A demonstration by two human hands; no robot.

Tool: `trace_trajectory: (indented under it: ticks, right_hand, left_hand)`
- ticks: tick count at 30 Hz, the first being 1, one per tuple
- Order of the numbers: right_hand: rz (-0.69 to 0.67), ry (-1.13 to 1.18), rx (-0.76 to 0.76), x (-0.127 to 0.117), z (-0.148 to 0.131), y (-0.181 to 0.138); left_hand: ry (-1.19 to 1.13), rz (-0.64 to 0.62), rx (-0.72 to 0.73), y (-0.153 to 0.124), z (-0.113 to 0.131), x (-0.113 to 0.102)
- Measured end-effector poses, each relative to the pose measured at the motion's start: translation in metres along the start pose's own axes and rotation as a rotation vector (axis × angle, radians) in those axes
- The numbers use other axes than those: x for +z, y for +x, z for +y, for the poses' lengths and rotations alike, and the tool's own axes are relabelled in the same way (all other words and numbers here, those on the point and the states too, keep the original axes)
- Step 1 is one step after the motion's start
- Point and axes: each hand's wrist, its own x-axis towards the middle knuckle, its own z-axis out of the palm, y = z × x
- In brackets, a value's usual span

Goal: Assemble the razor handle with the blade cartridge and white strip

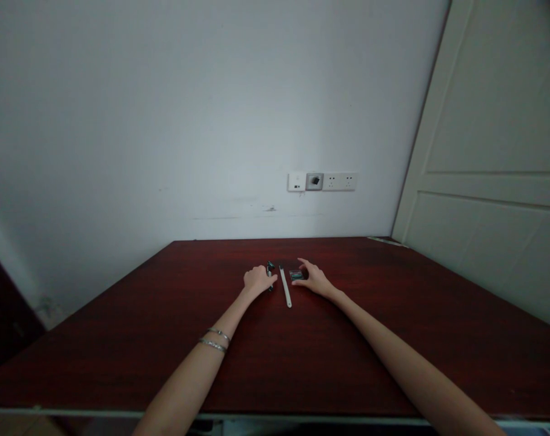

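Note:
My left hand [255,280] is closed over a slim tool with a dark head [270,265], which looks like a razor. Part of the tool's handle is hidden behind my thumb, and its dark lower end shows below. To its right lies a thin white stick [286,290] with a dark tip at the far end, flat on the table and touched by neither hand. A small clear packet with dark contents [296,275] lies right of the stick. My right hand [315,281] is open around the packet's right side, thumb and fingers apart; whether they touch it I cannot tell.
The dark red wooden table [166,339] reaches back to a pale wall [211,121]. Sockets and switches [340,181] are set in the wall above it. A pale panelled door [493,145] stands along the right side.

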Motion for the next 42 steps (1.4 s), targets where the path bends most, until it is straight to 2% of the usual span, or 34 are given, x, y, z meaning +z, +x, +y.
trace_trajectory:
  ticks: [9, 14, 18, 20, 24, 30, 34, 42]
  right_hand:
    - [0.116, 0.079, -0.066, -0.004, 0.003, 0.0]
    - [0.252, 0.111, -0.106, -0.013, -0.019, 0.002]
    - [0.302, 0.244, -0.092, -0.011, -0.041, 0.011]
    - [0.274, 0.385, -0.007, -0.005, -0.048, 0.019]
    - [0.134, 0.698, 0.246, 0.009, -0.059, 0.036]
    - [0.02, 1.053, 0.401, 0.018, -0.074, 0.047]
    - [0.009, 1.134, 0.415, 0.018, -0.08, 0.044]
    - [0.044, 1.167, 0.381, 0.011, -0.086, 0.035]
  left_hand:
    - [-0.004, -0.01, 0.017, -0.002, 0.004, 0.0]
    - [-0.021, 0.019, 0.009, -0.001, 0.004, -0.003]
    - [-0.077, 0.108, 0.039, 0.0, 0.005, -0.01]
    - [-0.112, 0.151, 0.048, 0.0, 0.007, -0.013]
    - [-0.188, 0.207, 0.067, -0.002, 0.012, -0.016]
    - [-0.267, 0.274, 0.172, -0.004, 0.021, -0.015]
    - [-0.334, 0.287, 0.227, -0.004, 0.022, -0.012]
    - [-0.522, 0.222, 0.256, -0.002, 0.021, -0.007]
